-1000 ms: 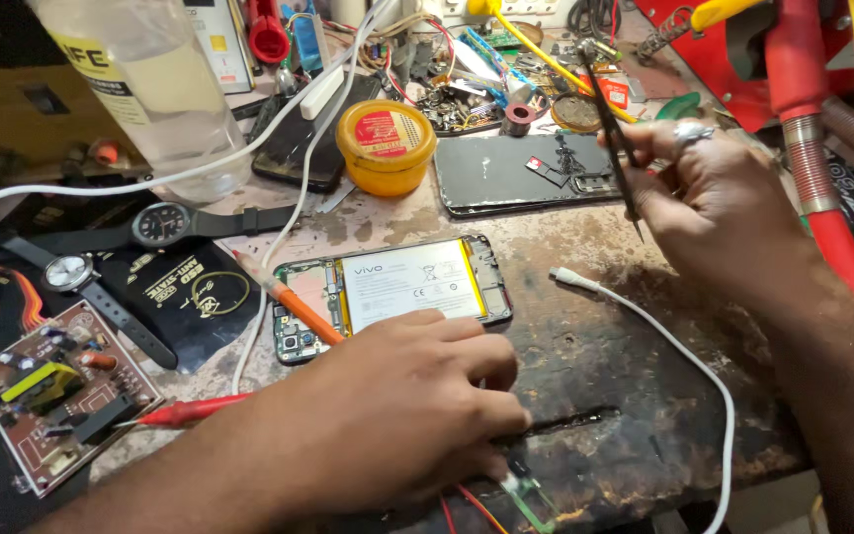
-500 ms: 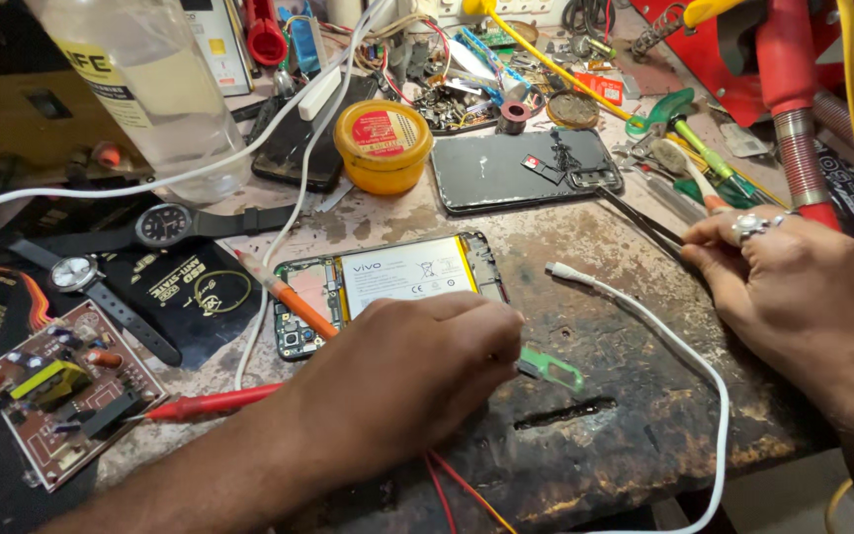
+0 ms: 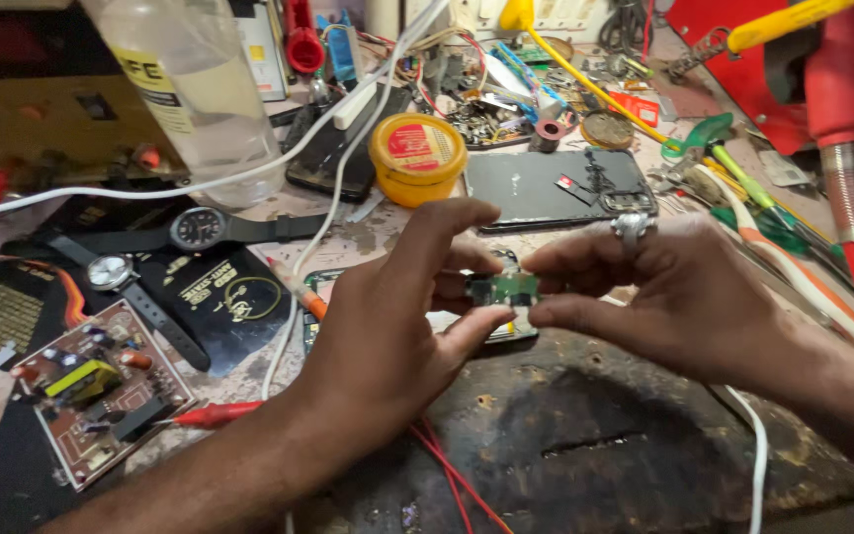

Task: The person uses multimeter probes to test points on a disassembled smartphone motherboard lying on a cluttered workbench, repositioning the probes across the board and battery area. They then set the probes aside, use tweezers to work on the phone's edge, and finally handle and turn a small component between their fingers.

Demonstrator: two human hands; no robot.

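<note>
Both the left hand and right hand pinch a small green circuit board in their fingers; a round yellow tin with a red label sits behind on the desk.

Yellow round tin beside a dark phone lying face down, clear plastic bottle behind. Two wristwatches at left, above a brown circuit board near a red probe.

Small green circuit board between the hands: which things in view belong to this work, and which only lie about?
In use:
small green circuit board
left hand
right hand
opened phone beneath

Lying about:
yellow tin
two wristwatches
brown circuit board
dark phone
clear bottle
</note>
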